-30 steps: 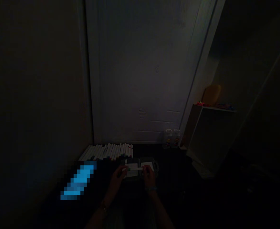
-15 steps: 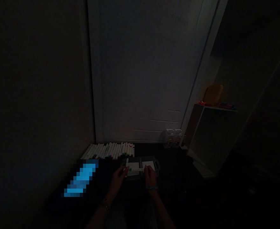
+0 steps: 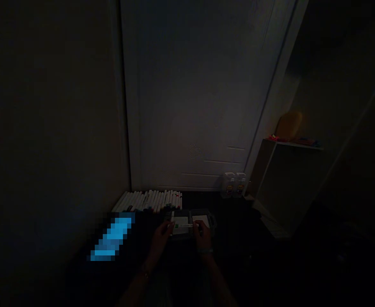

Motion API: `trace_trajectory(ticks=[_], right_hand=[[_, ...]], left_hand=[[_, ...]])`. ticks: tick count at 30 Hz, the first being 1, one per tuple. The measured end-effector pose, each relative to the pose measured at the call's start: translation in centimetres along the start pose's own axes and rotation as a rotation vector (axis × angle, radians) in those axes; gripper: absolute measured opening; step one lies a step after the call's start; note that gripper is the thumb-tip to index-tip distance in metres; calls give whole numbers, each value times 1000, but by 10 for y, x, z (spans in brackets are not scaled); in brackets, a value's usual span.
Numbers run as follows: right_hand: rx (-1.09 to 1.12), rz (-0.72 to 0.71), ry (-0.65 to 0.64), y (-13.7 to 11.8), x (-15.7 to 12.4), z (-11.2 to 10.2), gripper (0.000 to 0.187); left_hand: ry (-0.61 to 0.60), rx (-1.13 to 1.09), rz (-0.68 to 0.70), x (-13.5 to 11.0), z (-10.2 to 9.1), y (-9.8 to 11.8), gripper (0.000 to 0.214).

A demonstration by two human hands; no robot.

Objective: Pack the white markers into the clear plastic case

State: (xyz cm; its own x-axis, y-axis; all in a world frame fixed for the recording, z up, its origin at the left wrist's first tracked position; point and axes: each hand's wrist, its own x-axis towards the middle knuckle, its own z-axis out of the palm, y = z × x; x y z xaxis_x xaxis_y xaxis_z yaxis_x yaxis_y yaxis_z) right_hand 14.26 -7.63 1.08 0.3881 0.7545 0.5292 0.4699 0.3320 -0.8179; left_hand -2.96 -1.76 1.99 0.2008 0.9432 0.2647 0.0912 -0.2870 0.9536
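Observation:
A white marker [image 3: 186, 225] with a green end lies crosswise between my hands, above a grey case [image 3: 214, 221] with a handle. My right hand [image 3: 203, 235] is closed on the marker's right end. The fingers of my left hand [image 3: 162, 233] are pinched together at its green end. Another white marker [image 3: 172, 215] points away from me just beyond my left fingertips; whether it touches them is too dark to see. White panels or paper [image 3: 200, 221] show inside the case, partly hidden by my hands.
A row of several white markers [image 3: 145, 200] lies at the back left. Two clear bottles [image 3: 228, 186] stand by the pale door-like panel [image 3: 190, 106]. A bright blue pixelated patch [image 3: 113, 238] is at left. A shelf unit [image 3: 270, 175] at right carries an orange object [image 3: 289, 124].
The view has shifted slightly and grown darker. Both hands keep nearly the same places around the marker over the case.

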Motion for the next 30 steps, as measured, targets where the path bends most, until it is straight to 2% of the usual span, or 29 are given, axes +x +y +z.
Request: trace_trajectory(ticks=[14, 23, 30], right_hand=[[4, -30, 5, 7, 1, 2, 35], [-5, -36, 0, 7, 1, 2, 34], [-26, -30, 0, 12, 1, 2, 36]], left_hand=[[58, 40, 12, 1, -1, -2, 44], [47, -102, -24, -1, -1, 0, 49], [61, -94, -33, -1, -1, -1, 45]])
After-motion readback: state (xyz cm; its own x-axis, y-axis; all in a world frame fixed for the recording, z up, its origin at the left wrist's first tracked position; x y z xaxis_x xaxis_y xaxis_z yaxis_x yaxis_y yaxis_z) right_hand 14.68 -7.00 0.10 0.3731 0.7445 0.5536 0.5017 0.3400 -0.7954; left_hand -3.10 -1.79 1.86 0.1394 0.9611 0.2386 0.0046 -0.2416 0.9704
